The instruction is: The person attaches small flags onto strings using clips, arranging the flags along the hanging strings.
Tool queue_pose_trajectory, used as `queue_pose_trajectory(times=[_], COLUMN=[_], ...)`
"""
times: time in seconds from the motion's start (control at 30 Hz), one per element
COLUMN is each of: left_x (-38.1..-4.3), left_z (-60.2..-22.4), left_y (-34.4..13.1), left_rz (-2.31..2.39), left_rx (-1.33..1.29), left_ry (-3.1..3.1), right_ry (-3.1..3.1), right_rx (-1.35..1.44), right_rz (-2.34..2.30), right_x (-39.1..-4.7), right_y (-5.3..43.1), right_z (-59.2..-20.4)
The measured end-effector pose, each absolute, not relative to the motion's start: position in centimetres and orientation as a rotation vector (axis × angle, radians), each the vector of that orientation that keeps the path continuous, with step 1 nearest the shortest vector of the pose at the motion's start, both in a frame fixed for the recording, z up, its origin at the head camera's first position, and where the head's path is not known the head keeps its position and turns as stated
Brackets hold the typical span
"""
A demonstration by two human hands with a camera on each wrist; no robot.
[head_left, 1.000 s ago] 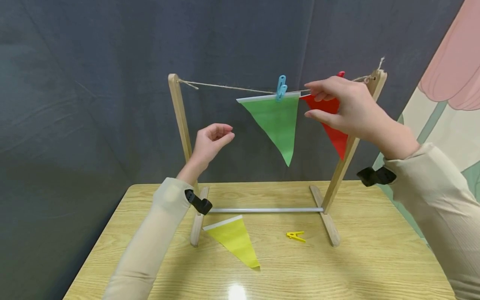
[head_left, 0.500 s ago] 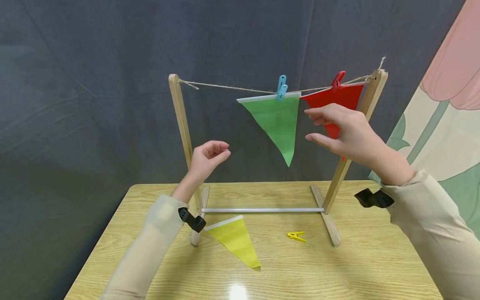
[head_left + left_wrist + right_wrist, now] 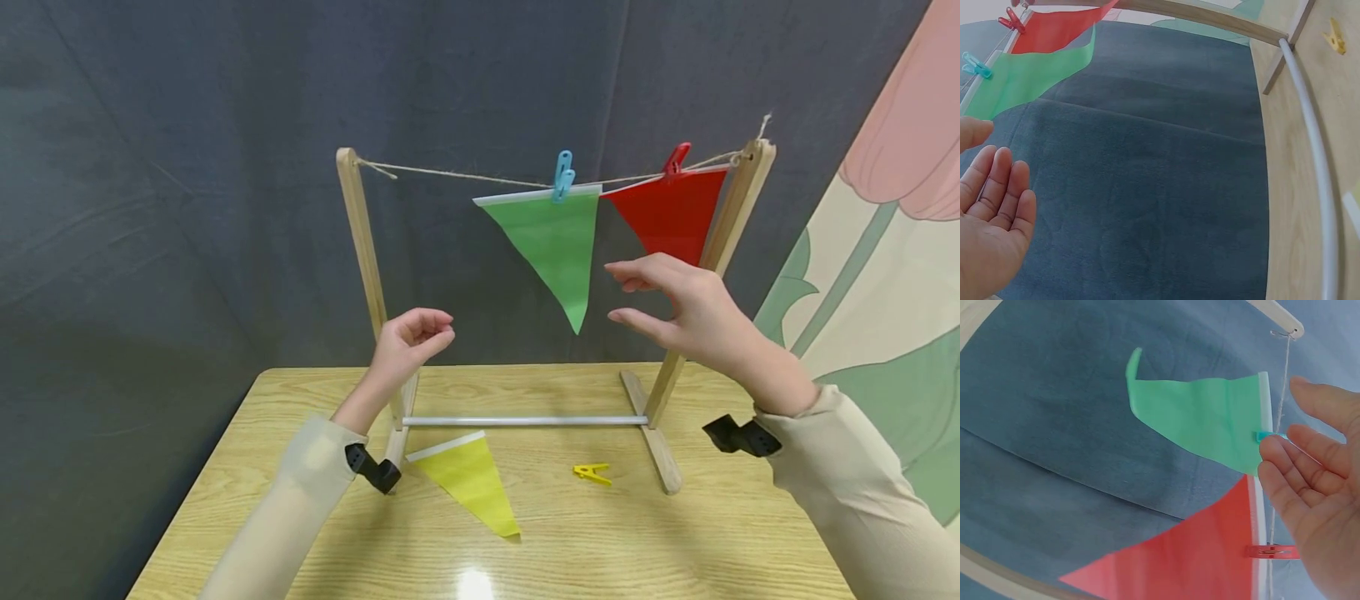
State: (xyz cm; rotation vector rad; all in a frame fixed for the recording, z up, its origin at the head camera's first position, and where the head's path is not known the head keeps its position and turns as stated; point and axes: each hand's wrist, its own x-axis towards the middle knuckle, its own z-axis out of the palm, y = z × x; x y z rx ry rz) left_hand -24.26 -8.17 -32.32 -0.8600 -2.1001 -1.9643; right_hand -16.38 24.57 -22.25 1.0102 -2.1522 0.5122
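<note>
My left hand hovers in front of the frame's left post, fingers loosely bent and holding nothing. Before the lower part of the red pennant floats my right hand, its thumb and fingers apart with nothing between them. A red clothespin fixes that pennant to the string. To its left hangs a green pennant under a blue clothespin. On the table lie a yellow pennant with a white top edge and a yellow clothespin.
A wooden frame has a left post, a right post and a pale rod low between its feet. It stands on a wood-grain table. A dark curtain hangs behind; a floral panel is at right.
Both hands have moved down, with the right one uncovering the red clothespin and the upper part of the red pennant. The pennants and clothespins stay in place.
</note>
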Motion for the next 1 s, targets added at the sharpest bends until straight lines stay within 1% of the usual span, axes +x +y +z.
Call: queue_pose_trajectory(times=[0.3,0.53,0.83,1.0], left_x=[-22.8,-21.9,-20.6,-20.3], left_z=[-34.6,-36.6,-39.3,-40.5], left_y=[-9.5,-10.6,-10.6,-10.8], left_rz=[-1.989,-2.03,-2.086,-2.121], left_rx=[-0.884,-0.832,-0.878,-0.832], left_ry=[-2.113,-2.102,-2.028,-2.018], right_ry=[-2.176,-2.201,-2.201,-2.205], right_rx=[1.002,0.963,0.939,0.913], right_rz=[0.586,0.659,0.777,0.817], right_x=[-15.9,-15.4,-14.8,-14.6], right_y=[24.8,24.8,24.5,24.4], right_z=[-25.4,-28.8,-33.2,-35.3])
